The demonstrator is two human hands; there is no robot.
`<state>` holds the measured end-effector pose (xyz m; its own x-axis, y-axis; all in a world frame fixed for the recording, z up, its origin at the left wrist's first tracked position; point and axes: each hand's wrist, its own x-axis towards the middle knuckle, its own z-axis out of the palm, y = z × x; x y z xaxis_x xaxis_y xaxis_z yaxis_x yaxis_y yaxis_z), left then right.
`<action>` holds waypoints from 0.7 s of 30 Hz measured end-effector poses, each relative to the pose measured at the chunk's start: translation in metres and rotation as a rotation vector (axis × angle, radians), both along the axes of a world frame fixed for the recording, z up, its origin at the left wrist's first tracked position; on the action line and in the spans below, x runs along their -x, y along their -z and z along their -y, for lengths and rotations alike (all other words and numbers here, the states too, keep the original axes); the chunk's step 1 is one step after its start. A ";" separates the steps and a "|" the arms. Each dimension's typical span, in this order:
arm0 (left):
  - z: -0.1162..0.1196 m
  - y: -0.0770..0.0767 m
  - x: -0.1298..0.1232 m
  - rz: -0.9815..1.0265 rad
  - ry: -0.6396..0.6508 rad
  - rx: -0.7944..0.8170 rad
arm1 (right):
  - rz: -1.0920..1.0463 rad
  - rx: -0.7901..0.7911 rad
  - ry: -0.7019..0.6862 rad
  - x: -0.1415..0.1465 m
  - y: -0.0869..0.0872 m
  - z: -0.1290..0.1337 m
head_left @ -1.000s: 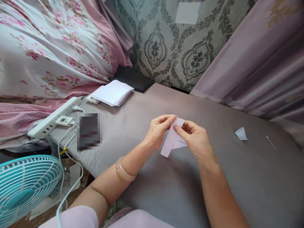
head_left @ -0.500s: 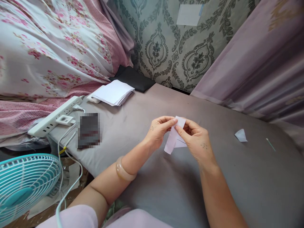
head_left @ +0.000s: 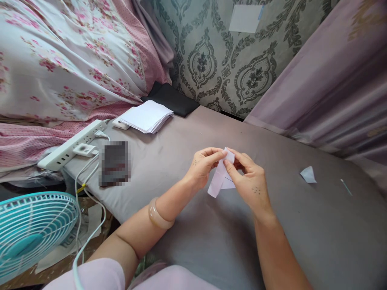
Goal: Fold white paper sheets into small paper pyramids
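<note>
A folded piece of pale paper (head_left: 217, 182) is held up between both hands over the grey-covered surface (head_left: 187, 201). My left hand (head_left: 202, 166) pinches its upper left edge between thumb and fingers. On the other side, my right hand (head_left: 248, 177) grips the paper near its top, the thumb pressed on the front. A long narrow flap slants down to the left, and a wider part with a short dark line shows behind it. The fingers behind the paper are partly hidden.
A stack of white paper (head_left: 147, 115) lies at the back left, beside a black flat item (head_left: 172, 99). Left are a power strip (head_left: 71, 147), a pixelated dark object (head_left: 115, 164) and a blue fan (head_left: 33, 237). A paper scrap (head_left: 308, 175) and a thin stick (head_left: 346, 187) lie right.
Both hands keep their hold on the paper. Its top edge now bends slightly under the right fingers, and the right hand has tilted a little. The view has shifted slightly.
</note>
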<state>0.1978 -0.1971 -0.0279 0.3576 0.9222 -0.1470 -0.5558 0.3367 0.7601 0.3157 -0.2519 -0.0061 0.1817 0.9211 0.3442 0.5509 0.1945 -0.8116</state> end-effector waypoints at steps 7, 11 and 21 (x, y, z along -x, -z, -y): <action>-0.002 0.001 0.001 -0.008 -0.036 -0.023 | 0.546 -0.233 0.022 0.001 0.006 0.001; -0.003 0.004 0.002 -0.011 -0.032 -0.067 | 0.740 -0.220 0.062 0.003 0.003 0.004; -0.003 0.002 0.001 -0.011 0.017 -0.061 | 0.993 -0.180 0.150 0.012 0.002 0.009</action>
